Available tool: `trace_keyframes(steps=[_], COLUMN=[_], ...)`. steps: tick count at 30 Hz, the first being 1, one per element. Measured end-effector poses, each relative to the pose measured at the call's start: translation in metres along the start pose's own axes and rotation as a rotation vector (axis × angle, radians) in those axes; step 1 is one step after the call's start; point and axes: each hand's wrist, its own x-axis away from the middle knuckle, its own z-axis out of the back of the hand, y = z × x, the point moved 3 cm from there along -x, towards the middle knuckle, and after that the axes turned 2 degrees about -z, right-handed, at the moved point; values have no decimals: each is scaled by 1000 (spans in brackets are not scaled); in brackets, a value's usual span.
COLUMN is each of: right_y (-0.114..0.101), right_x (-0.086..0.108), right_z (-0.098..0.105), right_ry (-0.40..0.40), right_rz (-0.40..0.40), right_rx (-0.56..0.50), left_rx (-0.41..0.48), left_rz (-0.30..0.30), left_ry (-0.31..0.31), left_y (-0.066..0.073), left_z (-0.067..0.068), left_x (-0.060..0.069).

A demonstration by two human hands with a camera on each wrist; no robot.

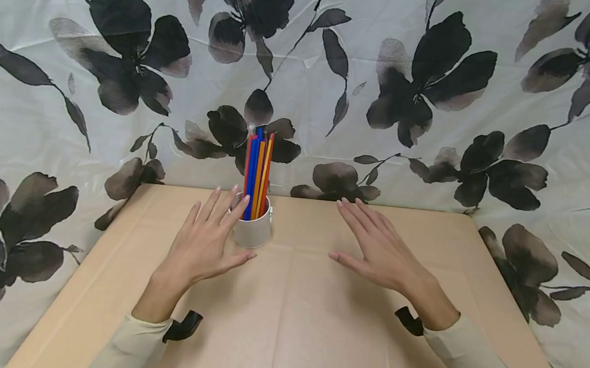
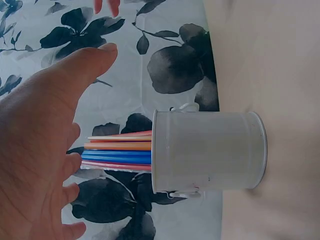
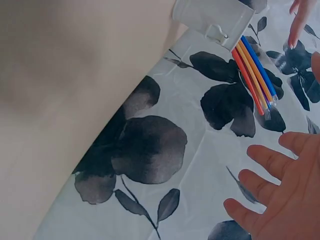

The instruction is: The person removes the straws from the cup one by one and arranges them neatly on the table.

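A white metal cup (image 1: 252, 233) with small side handles stands upright near the table's far edge. Several slim sticks (image 1: 257, 174), blue, orange and red, rise out of it; they look like pens or pencils, though their exact kind is unclear. My left hand (image 1: 200, 246) hovers beside the cup with its fingers spread, partly in front of it in the head view. In the left wrist view the cup (image 2: 207, 150) appears sideways, a little apart from the thumb. To the right, my right hand (image 1: 382, 248) is held over the table with fingers extended, holding nothing.
The light wooden-looking table (image 1: 313, 328) reaches back to a white cloth (image 1: 330, 92) printed with dark flowers, which hangs behind and lies at both sides. Black straps (image 1: 183, 326) show at both wrists, by the pale sleeves.
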Motion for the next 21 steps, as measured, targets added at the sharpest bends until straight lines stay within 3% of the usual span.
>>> trace_keyframes(steps=[12, 16, 21], right_y=[-18, -16, -13], right_x=[-11, -18, -29], right_z=[4, 1, -4], right_ry=[-27, -47, -37], right_rz=[-82, -122, -168], right_rx=[-103, -208, -397], left_rx=[26, 59, 201], left_rz=[-26, -23, 22], left_ry=[27, 35, 40], left_y=[-13, -17, -25], left_z=[5, 2, -6], left_x=[-4, -8, -11])
